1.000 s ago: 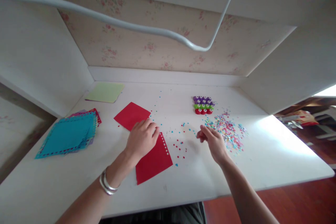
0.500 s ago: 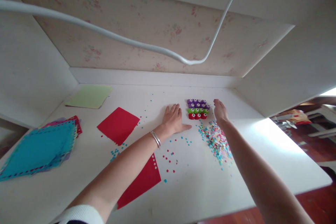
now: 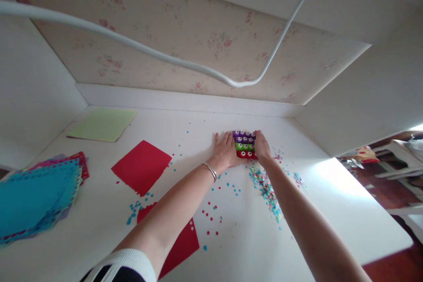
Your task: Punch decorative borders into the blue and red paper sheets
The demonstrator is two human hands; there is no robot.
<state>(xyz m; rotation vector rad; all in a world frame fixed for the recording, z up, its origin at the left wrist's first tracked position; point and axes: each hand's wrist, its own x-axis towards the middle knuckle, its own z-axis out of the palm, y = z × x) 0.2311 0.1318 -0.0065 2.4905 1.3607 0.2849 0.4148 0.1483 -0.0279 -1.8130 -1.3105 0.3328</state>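
Note:
Rows of small purple, green and red craft punches (image 3: 244,144) with white, eye-like tops stand packed in a block on the white table. Along the block's left side lies my left hand (image 3: 224,152), its fingers stretched out and touching the punches; a silver bangle circles that wrist. My right hand (image 3: 261,145) presses against the block's right side with straight fingers, hiding part of the end pieces. Just in front of the block, a heap of multicoloured paper confetti (image 3: 266,187) spreads toward me beside my right forearm.
Red paper sheets (image 3: 142,166) lie to the left, one partly under my left forearm. Farther left are punched blue sheets (image 3: 36,198) and a pale green stack (image 3: 102,124). Loose confetti (image 3: 299,180) lies right of my right arm. A white cable (image 3: 158,55) hangs across the view.
My right hand has moved left from beside the block onto its right side. My left hand has shifted right to touch its left side. The rows now look straighter and closer together.

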